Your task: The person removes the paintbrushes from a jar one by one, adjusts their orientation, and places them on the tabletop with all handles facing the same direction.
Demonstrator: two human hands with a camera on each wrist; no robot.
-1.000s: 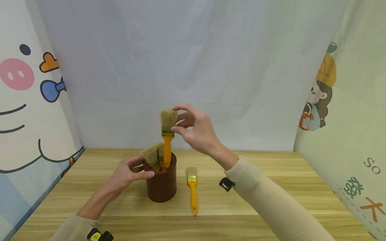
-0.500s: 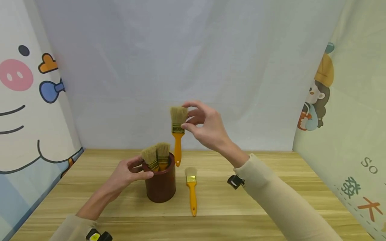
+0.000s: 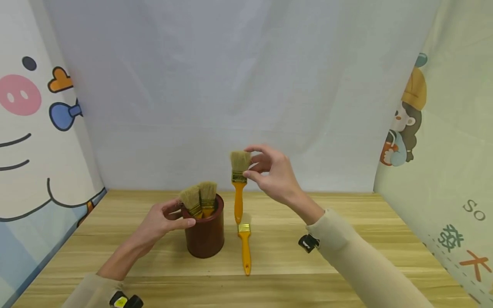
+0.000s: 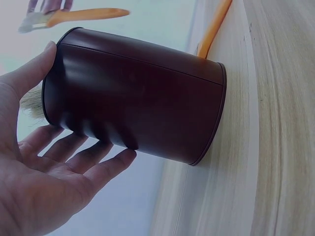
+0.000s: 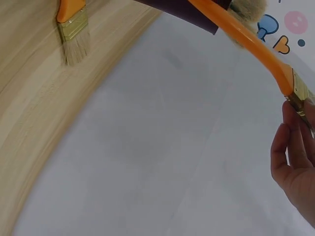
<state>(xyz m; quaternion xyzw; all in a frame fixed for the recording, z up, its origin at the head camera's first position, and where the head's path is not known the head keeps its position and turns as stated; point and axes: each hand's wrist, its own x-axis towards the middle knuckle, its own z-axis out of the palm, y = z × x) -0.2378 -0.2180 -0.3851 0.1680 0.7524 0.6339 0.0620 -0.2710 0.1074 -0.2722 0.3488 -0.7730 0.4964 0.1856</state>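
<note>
My right hand (image 3: 276, 176) pinches a paintbrush (image 3: 239, 201) near its metal ferrule, bristles up and orange handle hanging down. It is in the air to the right of a dark red-brown can (image 3: 205, 239). Two more paintbrushes (image 3: 208, 196) stand in the can bristles up, the left one leaning outward. My left hand (image 3: 161, 220) holds the can near its rim; the left wrist view shows the thumb (image 4: 37, 71) on one side and the fingers (image 4: 106, 164) along the other. Another paintbrush (image 3: 245, 250) lies on the table, below the raised one in the head view.
The wooden table (image 3: 308, 273) ends at a pale cloth backdrop (image 3: 289, 85). Printed cloths with cartoon figures hang at the left (image 3: 31, 149) and right (image 3: 454, 162). Small black cameras are worn at both wrists.
My right hand has drawn the paintbrush out of the can, carried it right, then lowered it a little. The left hand and can have stayed in place.
</note>
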